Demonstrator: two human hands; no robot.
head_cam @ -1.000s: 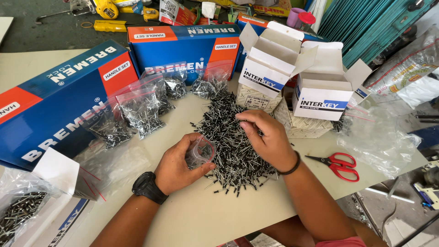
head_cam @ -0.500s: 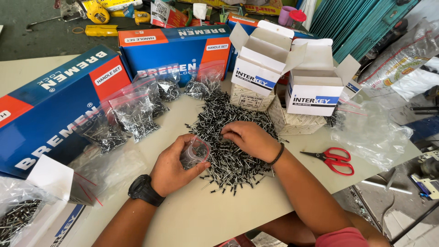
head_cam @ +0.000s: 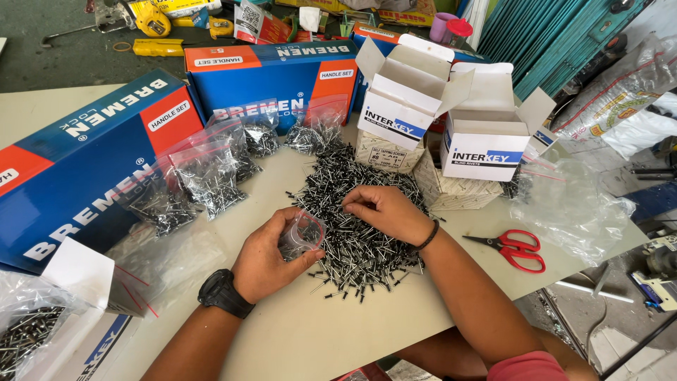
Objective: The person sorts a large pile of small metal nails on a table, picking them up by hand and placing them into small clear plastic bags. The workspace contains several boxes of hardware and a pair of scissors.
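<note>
Landmark is the rivet pile, a dark heap of small metal pins in the middle of the cream table.

Left of the pile: two long blue-and-orange boxes, one running diagonally and one across the back. In front of them lie filled clear bags with red zip strips, each packed with the same pins.

Behind and right of the pile: two open white boxes, flaps up, sitting on patterned cartons.

Far right of the pile: loose empty clear plastic bags at the table edge.

Right of the pile, well apart from it: red-handled scissors, lying flat, blades toward the pile.

Right hand: resting on top of the pile, fingers curled down and pinched into the pins. Can't tell how many it grips.

Left hand: at the pile's left edge, black watch on wrist, fingers wrapped around a small bag, clear, red-rimmed mouth held open and facing the pile. The bag sits touching the pile's edge.
</note>
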